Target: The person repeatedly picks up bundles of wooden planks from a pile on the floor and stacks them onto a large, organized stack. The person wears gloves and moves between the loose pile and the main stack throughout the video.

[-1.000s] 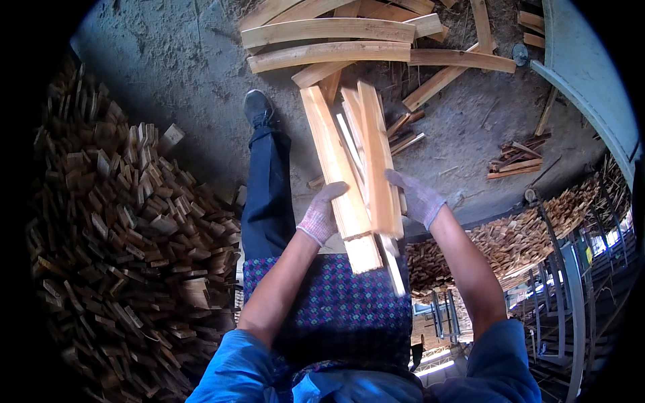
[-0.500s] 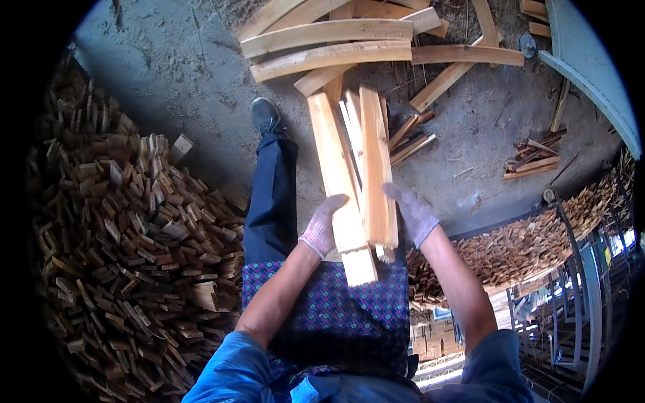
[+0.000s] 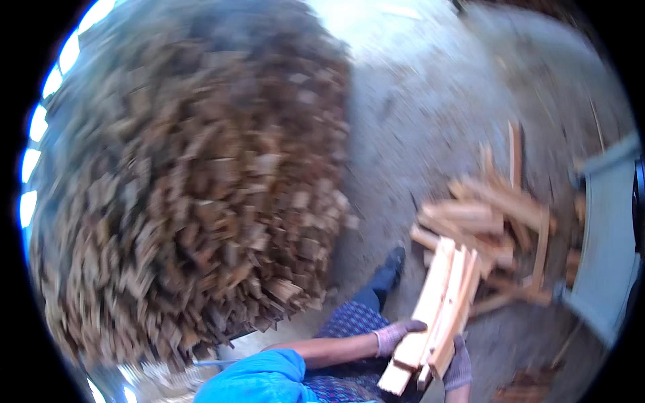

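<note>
A bundle of several pale wooden boards (image 3: 433, 305) is held between my two gloved hands, tilted away from my body. My left hand (image 3: 398, 336) grips the bundle's left side, thumb lying over the top board. On the opposite side my right hand (image 3: 459, 366) presses against the boards near their lower end; its fingers are partly hidden. The bundle's near end hangs over my patterned apron (image 3: 349, 321). Beyond its far end lie loose wooden boards (image 3: 470, 218) on the floor.
A huge heap of short wood pieces (image 3: 222, 181) rises on the left. Dusty concrete floor (image 3: 403, 107) runs between it and the loose boards. A pale blue-grey panel (image 3: 605, 235) stands at the right, with small wood scraps (image 3: 527, 386) near the lower right. Motion blurs much of the scene.
My view has swung left toward the big wood heap, so the loose boards now sit farther right. Both hands still hold the bundle, which now leans to the right at its far end.
</note>
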Available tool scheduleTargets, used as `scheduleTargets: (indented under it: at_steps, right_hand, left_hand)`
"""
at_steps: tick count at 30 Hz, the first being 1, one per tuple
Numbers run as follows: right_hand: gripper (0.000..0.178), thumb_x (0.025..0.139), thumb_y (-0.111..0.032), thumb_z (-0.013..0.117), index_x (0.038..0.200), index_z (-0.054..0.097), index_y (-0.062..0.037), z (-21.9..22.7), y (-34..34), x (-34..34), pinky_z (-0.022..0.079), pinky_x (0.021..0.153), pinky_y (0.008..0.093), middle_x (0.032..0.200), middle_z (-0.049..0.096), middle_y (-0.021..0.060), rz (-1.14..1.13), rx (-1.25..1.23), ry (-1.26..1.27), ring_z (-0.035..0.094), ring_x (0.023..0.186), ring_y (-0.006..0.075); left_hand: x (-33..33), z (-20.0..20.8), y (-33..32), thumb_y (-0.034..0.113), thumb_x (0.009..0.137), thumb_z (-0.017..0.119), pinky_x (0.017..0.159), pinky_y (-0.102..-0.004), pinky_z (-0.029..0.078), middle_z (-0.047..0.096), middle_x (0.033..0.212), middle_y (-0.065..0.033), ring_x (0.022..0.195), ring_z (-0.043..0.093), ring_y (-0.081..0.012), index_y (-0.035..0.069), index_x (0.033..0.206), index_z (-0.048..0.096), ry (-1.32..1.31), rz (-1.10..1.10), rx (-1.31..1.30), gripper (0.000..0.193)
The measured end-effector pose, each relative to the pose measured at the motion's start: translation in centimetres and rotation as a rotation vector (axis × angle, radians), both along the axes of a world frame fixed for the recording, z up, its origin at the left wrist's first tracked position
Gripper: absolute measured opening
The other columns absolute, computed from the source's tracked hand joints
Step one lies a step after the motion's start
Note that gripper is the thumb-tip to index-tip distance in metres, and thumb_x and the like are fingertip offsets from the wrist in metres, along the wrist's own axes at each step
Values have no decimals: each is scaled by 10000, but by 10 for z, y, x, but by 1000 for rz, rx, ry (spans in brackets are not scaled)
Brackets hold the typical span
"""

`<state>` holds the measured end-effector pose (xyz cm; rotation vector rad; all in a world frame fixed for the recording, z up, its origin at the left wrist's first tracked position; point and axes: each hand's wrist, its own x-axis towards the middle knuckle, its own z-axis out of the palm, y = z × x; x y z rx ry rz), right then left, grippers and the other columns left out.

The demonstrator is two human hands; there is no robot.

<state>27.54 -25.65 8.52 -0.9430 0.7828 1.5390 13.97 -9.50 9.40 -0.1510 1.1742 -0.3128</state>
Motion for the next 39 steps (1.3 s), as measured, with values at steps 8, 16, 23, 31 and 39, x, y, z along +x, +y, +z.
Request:
scheduleTargets:
  at_steps: [8, 16, 23, 31, 39]
  right_hand:
    - [680, 947, -395, 623, 1468, 377, -35, 92, 50, 68, 458, 1039, 407, 1355, 532, 137, 374, 339, -546, 521, 1230, 275]
    - [759, 909, -356, 652, 1476, 357, 52, 261, 127, 44, 446, 989, 363, 1359, 520, 154, 514, 659, -1194, 525, 1179, 239]
    - [1015, 726, -684, 729, 1361, 450, 57, 420, 210, -35, 536, 873, 343, 1178, 631, 128, 373, 1332, -1267, 642, 1025, 214]
    - [954, 763, -697, 661, 1356, 462, 24, 604, 330, -202, 538, 808, 311, 1122, 609, 133, 587, 1783, -929, 607, 995, 186]
    - [811, 895, -629, 570, 1437, 437, -41, 773, 438, -367, 576, 876, 418, 1264, 608, 186, 800, 2139, -946, 572, 1183, 236]
  left_hand:
    - [10, 111, 35, 361, 855, 725, 983, -352, 507, 613, 1249, -137, 1089, 629, -206, 28, 1373, 497, -341, 142, 571, 657]
    - [-42, 263, 74, 334, 867, 745, 1071, -370, 426, 432, 1456, -141, 1308, 448, -211, 26, 1540, 200, -490, 158, 1319, 920]
    - [-119, 437, 80, 212, 823, 787, 1088, -383, 410, 497, 1411, -126, 1280, 494, -223, 40, 1539, 219, -450, 444, 1782, 930]
    - [-265, 611, 69, 221, 816, 759, 957, -443, 532, 628, 1219, -176, 1128, 627, -298, 15, 1277, 530, -118, 877, 2278, 555]
    - [-390, 796, 119, 498, 914, 611, 972, -409, 542, 560, 1330, -266, 1154, 626, -335, -44, 1419, 385, 681, 580, 2325, 775]
